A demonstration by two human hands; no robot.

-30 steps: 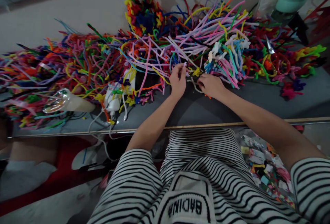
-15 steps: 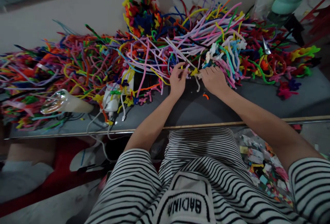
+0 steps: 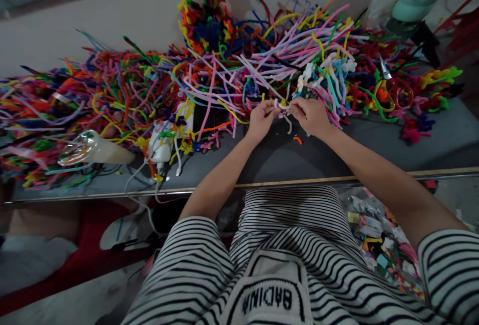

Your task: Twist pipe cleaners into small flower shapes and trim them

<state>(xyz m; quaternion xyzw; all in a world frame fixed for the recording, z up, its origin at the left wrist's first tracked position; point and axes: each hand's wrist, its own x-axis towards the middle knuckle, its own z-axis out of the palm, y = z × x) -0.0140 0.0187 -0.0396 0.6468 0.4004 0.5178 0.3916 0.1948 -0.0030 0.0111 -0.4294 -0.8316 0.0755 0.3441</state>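
Observation:
My left hand (image 3: 262, 119) pinches a small twisted pipe cleaner piece (image 3: 277, 105), pale lilac with some yellow, just above the grey table. From the other side my right hand (image 3: 310, 115) closes its fingertips on the same piece, so the hands are only a little apart. A pale pipe cleaner end (image 3: 289, 125) hangs below between them. Nearer me on the table lies a short orange pipe cleaner scrap (image 3: 297, 140). Right behind my hands is a heap of long lilac and pink pipe cleaners (image 3: 277, 63). Exact fingertip contact is partly hidden.
Scissors with yellow-orange handles (image 3: 385, 83) lie to the right among coloured pieces. A green-topped bottle (image 3: 419, 3) stands at the back right. On the left are a clear plastic cup (image 3: 108, 149) and a white charger (image 3: 160, 146) with cables hanging over the table edge (image 3: 209, 189).
My hands have come closer together. The right fingers, flat over the piece before, now pinch it, and the left fingers have closed further around the lilac part.

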